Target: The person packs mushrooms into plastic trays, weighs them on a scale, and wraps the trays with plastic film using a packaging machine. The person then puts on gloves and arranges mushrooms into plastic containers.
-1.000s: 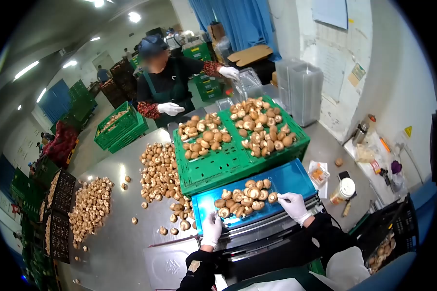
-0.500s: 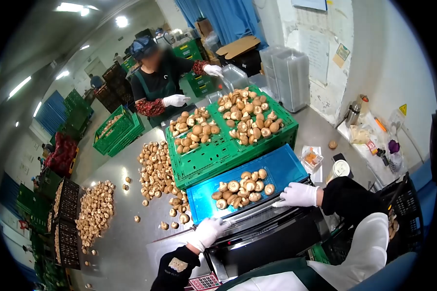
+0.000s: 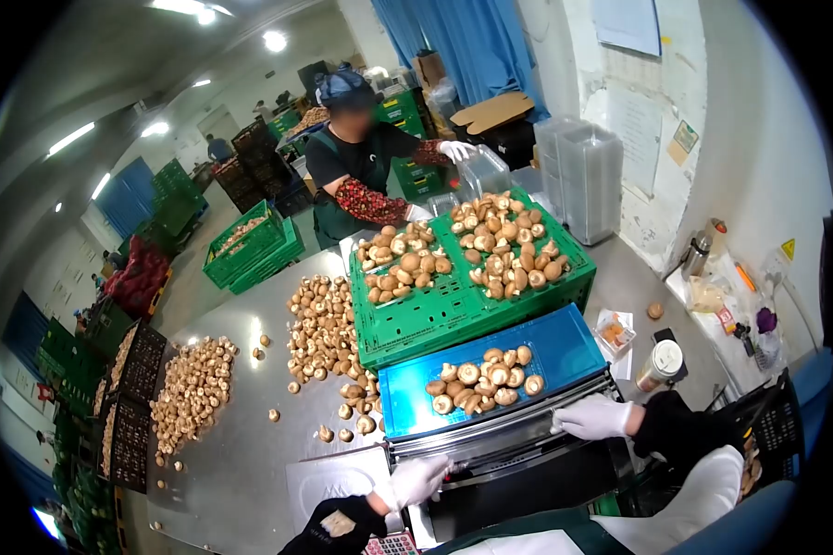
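Observation:
In white gloves, both my hands are at the front of a wrapping machine [image 3: 509, 495] with a black surface. My left hand [image 3: 418, 481] is closed, fingertips pinched at the left end of a shiny strip that looks like clear film [image 3: 518, 446]. My right hand [image 3: 594, 417] is closed at the strip's right end, with its fingers pointing left. Just beyond them, brown mushrooms [image 3: 487, 379] lie in a cluster on a blue tray [image 3: 407, 407]. Whether a clear punnet holds these mushrooms is hard to tell.
Behind the tray, upturned green crates [image 3: 398, 338] carry two mushroom groups. Loose mushrooms [image 3: 324, 328] cover the steel table at left. Across it, a co-worker [image 3: 366, 157] handles a clear plastic container [image 3: 483, 173]. A lidded cup [image 3: 660, 363] stands right; a calculator [image 3: 391, 544] lies near my left sleeve.
My view has shifted, moving the scene right and down. Both my hands have drawn back towards me, away from the blue tray. The co-worker's lower hand has moved nearer the green crates.

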Tool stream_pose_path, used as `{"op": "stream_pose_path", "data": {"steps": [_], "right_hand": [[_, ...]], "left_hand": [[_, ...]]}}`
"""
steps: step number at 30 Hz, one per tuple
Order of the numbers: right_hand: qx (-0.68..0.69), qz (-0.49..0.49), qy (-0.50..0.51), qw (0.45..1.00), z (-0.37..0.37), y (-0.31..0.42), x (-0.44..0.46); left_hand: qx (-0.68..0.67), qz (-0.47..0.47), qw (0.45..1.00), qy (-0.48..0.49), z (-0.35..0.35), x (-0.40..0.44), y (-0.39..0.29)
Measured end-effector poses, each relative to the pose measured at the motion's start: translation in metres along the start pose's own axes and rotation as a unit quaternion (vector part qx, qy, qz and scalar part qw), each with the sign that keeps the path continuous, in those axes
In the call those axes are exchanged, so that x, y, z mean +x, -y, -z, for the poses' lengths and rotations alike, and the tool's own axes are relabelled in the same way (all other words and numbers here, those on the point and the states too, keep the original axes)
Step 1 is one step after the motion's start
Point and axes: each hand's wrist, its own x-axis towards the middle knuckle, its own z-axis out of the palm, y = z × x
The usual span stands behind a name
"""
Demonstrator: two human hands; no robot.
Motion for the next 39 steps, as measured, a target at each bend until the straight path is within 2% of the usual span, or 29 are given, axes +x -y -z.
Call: {"op": "stream_pose_path", "data": {"steps": [1,2,3,5,7,9,11,13,14,15,17,18,19,21,22,23,24,25,26,27,28,29,30,31,33,34,35,37,39], "right_hand": [[0.058,-0.015,0.034,0.998,0.013,0.006,-0.006],[0.206,-0.022,0.043,0.977,0.026,0.011,-0.01],[0.35,-0.028,0.051,0.935,0.037,0.012,-0.01],[0.396,0.156,-0.135,0.895,0.058,0.013,0.003],[0.282,0.149,-0.234,0.918,0.078,0.018,0.034],[0.03,0.18,-0.314,0.932,0.079,0.006,0.079],[-0.105,0.105,-0.258,0.955,0.06,-0.019,0.121],[-0.124,0.061,-0.229,0.964,0.032,-0.049,0.145],[-0.117,0.059,-0.241,0.962,0.011,-0.065,0.15],[-0.108,0.057,-0.253,0.96,0.004,-0.068,0.152],[0.002,0.02,-0.16,0.987,0.007,-0.072,0.151],[0.012,0.013,-0.151,0.988,0.012,-0.068,0.149],[0.05,-0.037,-0.115,0.991,0.019,-0.062,0.146],[0.105,-0.064,-0.108,0.986,0.033,-0.05,0.146],[0.149,-0.101,-0.078,0.981,0.044,-0.047,0.147],[0.192,-0.105,-0.09,0.972,0.04,-0.057,0.153],[0.299,-0.093,-0.072,0.947,0.026,-0.078,0.161],[0.402,-0.079,-0.054,0.911,0.014,-0.095,0.164],[0.429,-0.145,0.001,0.892,0.016,-0.094,0.155],[0.464,-0.204,0.011,0.862,0.013,-0.089,0.145],[0.53,-0.198,0.025,0.824,0.005,-0.095,0.137],[0.593,-0.188,0.038,0.782,0.004,-0.091,0.13],[0.599,-0.19,0.016,0.778,0.004,-0.08,0.12],[0.6,-0.194,0.017,0.776,0.003,-0.076,0.116],[0.655,-0.171,0.003,0.736,0.002,-0.069,0.108],[0.647,-0.171,-0.001,0.743,0.004,-0.06,0.1],[0.666,-0.167,0.031,0.727,0.009,-0.048,0.085],[0.681,-0.207,0.082,0.698,-0.006,-0.043,0.059],[0.669,-0.195,0.125,0.707,-0.01,-0.012,0.019]], "left_hand": [[-0.172,0.029,0.984,0.026,0.005,-0.007,-0.004],[-0.306,-0.001,0.952,0.006,0.005,-0.012,0.0],[-0.45,-0.103,0.885,-0.061,0.015,-0.015,-0.005],[-0.401,-0.124,0.873,-0.249,0.054,-0.005,-0.014],[-0.156,-0.127,0.926,-0.319,0.097,0.026,-0.023],[-0.137,-0.149,0.897,-0.393,0.091,0.095,0.005],[-0.001,-0.112,0.932,-0.346,0.079,0.137,0.033],[0.188,-0.123,0.913,-0.342,0.046,0.17,0.078],[0.206,-0.07,0.936,-0.278,0.045,0.164,0.069],[0.23,-0.091,0.926,-0.284,0.04,0.164,0.072],[0.084,-0.046,0.979,-0.178,0.037,0.159,0.076],[0.059,-0.085,0.981,-0.163,0.043,0.159,0.081],[0.031,-0.078,0.986,-0.145,0.047,0.157,0.082],[-0.004,0.025,0.996,-0.089,0.06,0.148,0.065],[-0.004,0.027,0.996,-0.089,0.056,0.151,0.078],[-0.124,0.034,0.986,-0.103,0.047,0.156,0.098],[-0.241,0.04,0.963,-0.115,0.042,0.158,0.11],[-0.334,0.089,0.934,-0.093,0.047,0.153,0.107],[-0.439,0.075,0.889,-0.109,0.043,0.15,0.111],[-0.538,0.059,0.832,-0.124,0.036,0.147,0.118],[-0.576,0.053,0.811,-0.087,0.032,0.142,0.123],[-0.612,0.045,0.788,-0.049,0.029,0.137,0.126],[-0.622,0.08,0.776,-0.066,0.021,0.134,0.124],[-0.653,0.068,0.752,-0.049,0.015,0.129,0.123],[-0.709,0.052,0.703,-0.003,0.033,0.111,0.078],[-0.669,0.108,0.735,-0.017,0.031,0.104,0.086],[-0.674,0.084,0.734,-0.001,0.045,0.088,0.051],[-0.656,0.117,0.745,0.033,0.046,0.06,0.029],[-0.636,0.12,0.758,0.084,0.029,0.034,0.016]]}}
